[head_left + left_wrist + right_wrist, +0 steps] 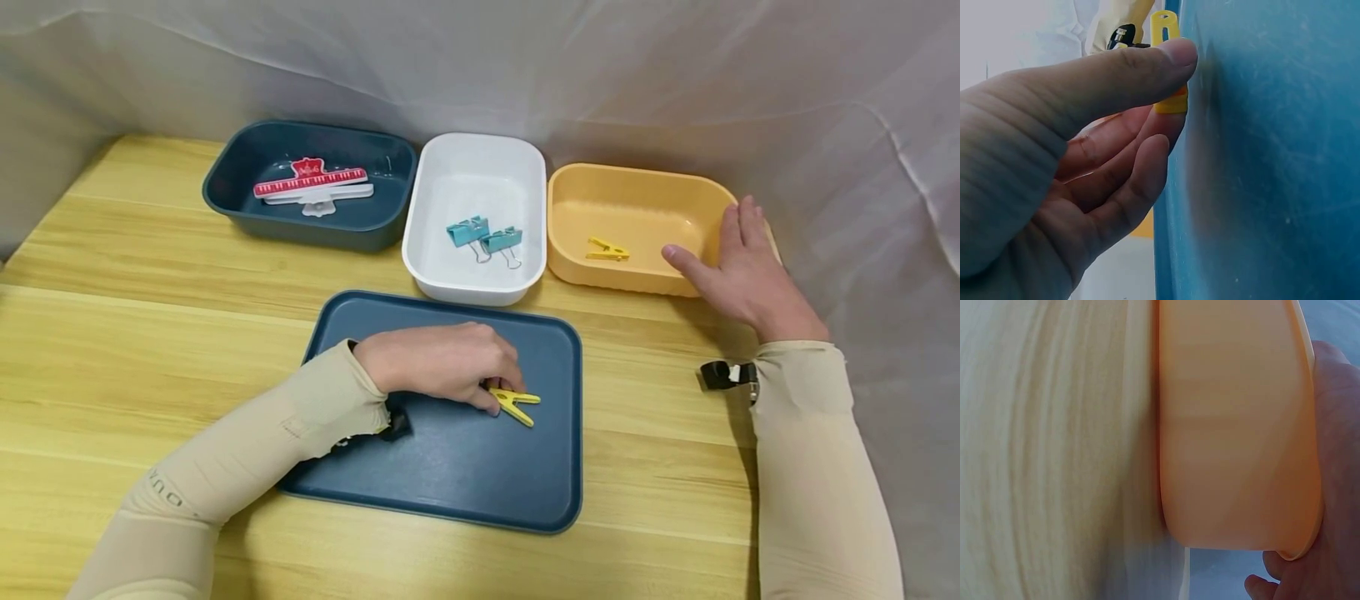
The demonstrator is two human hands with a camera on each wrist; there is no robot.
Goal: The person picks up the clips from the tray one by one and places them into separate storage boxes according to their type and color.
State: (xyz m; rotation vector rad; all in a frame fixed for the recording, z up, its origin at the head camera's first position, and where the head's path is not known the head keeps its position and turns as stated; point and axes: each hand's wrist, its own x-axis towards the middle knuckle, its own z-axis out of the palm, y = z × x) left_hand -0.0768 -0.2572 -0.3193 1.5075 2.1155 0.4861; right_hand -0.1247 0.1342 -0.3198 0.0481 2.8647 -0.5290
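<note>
Over the dark blue tray, my left hand pinches a yellow clothespin between thumb and fingers, with the pin's two legs pointing right. The left wrist view shows the thumb pressed across the yellow clothespin close beside the tray surface. My right hand rests at the right end of the orange bin, fingers straight at its rim and thumb over the front side. Another yellow clothespin lies inside that bin.
A white bin holds two teal binder clips. Left of it, a dark blue bin contains a red clip and a white clip. The bins stand along a grey curtain on the wooden table.
</note>
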